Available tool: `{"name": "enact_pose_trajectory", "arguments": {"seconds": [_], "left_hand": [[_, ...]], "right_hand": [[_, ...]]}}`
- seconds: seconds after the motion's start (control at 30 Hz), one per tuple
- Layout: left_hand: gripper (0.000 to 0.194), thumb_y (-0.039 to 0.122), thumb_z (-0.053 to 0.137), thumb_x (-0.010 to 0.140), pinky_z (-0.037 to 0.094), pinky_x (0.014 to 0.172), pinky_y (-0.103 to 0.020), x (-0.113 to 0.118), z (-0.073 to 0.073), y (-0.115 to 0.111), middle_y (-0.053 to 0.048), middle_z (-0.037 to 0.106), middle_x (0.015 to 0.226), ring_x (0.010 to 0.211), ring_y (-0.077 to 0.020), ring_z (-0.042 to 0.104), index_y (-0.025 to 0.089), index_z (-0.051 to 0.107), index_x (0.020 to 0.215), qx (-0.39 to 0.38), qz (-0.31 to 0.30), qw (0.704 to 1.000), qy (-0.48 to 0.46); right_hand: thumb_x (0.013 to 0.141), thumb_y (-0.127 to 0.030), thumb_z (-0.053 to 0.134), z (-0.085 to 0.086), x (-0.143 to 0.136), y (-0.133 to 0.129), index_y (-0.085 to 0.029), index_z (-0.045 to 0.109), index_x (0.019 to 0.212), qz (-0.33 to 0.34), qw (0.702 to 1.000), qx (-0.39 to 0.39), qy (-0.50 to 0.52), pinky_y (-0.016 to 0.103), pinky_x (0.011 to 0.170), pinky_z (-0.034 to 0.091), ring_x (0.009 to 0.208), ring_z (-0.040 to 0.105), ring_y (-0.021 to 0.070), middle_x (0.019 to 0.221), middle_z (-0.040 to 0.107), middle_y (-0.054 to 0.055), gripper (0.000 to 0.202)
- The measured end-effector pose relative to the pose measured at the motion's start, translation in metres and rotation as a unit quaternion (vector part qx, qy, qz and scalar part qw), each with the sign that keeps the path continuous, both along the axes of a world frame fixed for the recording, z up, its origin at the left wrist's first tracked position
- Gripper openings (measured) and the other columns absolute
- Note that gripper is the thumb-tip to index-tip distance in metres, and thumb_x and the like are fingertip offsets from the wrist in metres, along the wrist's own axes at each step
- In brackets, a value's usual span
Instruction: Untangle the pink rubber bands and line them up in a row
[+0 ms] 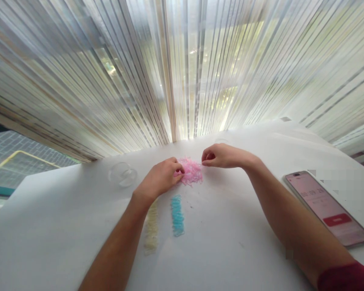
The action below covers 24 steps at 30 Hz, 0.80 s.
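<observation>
Pale-yellow looped bands (151, 232) at seven o'clock; left hand (161, 174), nine, perhaps steadying, grip I can't tell; sky-blue looped bands (177, 218), six, apparently separated by colour; tangled pink bands (193, 173), centre; right hand (222, 156), two, fingertips pinched together.

On our desk (230, 242), a strand pile (193, 171) lies between our left hand (164, 173) and right hand (222, 156). Nearer us lie a left row (151, 231) and a right row (177, 216); a dish (123, 175) left, a phone (327, 209) right, a curtain (182, 81) behind.
</observation>
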<state>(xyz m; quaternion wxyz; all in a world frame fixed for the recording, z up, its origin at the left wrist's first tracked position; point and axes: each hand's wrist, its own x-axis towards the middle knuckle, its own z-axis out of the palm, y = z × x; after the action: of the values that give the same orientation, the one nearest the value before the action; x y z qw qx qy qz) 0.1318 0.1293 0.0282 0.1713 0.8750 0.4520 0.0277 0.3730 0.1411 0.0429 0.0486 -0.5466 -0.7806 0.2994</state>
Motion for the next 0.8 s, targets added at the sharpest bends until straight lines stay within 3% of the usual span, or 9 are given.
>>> {"name": "enact_pose_trajectory", "arguments": {"seconds": [0.2,0.37,0.57,0.63,0.8], "left_hand": [[0.022,0.020,0.055,0.090,0.050,0.083,-0.030,-0.004,0.003,0.002,-0.005,0.067,0.099,0.088,-0.0193,0.066,0.022,0.077,0.096,0.006,-0.004,1.000,-0.004],[0.024,0.025,0.054,0.092,0.049,0.085,-0.031,-0.014,0.005,0.006,-0.006,0.067,0.099,0.090,-0.0205,0.066,0.021,0.076,0.100,0.012,0.017,1.000,-0.011],[0.024,0.029,0.057,0.091,0.050,0.086,-0.033,-0.012,0.005,0.003,-0.007,0.066,0.100,0.090,-0.0220,0.066,0.021,0.075,0.104,0.001,0.018,1.000,0.003],[0.024,0.028,0.056,0.090,0.049,0.086,-0.033,-0.010,0.004,0.003,-0.006,0.065,0.100,0.090,-0.0216,0.066,0.022,0.075,0.104,-0.002,0.014,1.000,0.003],[0.024,0.025,0.056,0.089,0.049,0.089,-0.033,-0.012,0.004,0.004,-0.006,0.066,0.101,0.092,-0.0216,0.066,0.021,0.075,0.105,0.008,0.016,1.000,-0.002]], "right_hand": [[0.084,-0.030,0.064,0.003,-0.003,-0.004,-0.021,0.076,0.095,-0.009,1.000,0.005,-0.012,0.025,0.064,0.045,0.079,0.067,0.0173,0.094,0.075,0.004,0.019],[0.085,-0.025,0.062,0.003,-0.008,-0.005,-0.020,0.076,0.097,-0.013,0.999,0.053,0.001,0.025,0.063,0.044,0.076,0.065,0.0161,0.089,0.075,0.004,0.019],[0.087,-0.024,0.063,-0.015,-0.034,-0.008,-0.019,0.075,0.106,0.049,0.992,0.111,0.042,0.025,0.069,0.043,0.078,0.064,0.0162,0.090,0.072,0.006,0.023],[0.087,-0.017,0.060,-0.021,-0.043,-0.010,-0.019,0.075,0.110,0.069,0.989,0.126,0.031,0.025,0.072,0.043,0.081,0.064,0.0171,0.096,0.070,0.008,0.027],[0.087,-0.012,0.059,-0.025,-0.052,-0.011,-0.017,0.077,0.101,0.077,0.989,0.129,0.013,0.025,0.071,0.042,0.078,0.062,0.0164,0.094,0.070,0.009,0.024]]}}
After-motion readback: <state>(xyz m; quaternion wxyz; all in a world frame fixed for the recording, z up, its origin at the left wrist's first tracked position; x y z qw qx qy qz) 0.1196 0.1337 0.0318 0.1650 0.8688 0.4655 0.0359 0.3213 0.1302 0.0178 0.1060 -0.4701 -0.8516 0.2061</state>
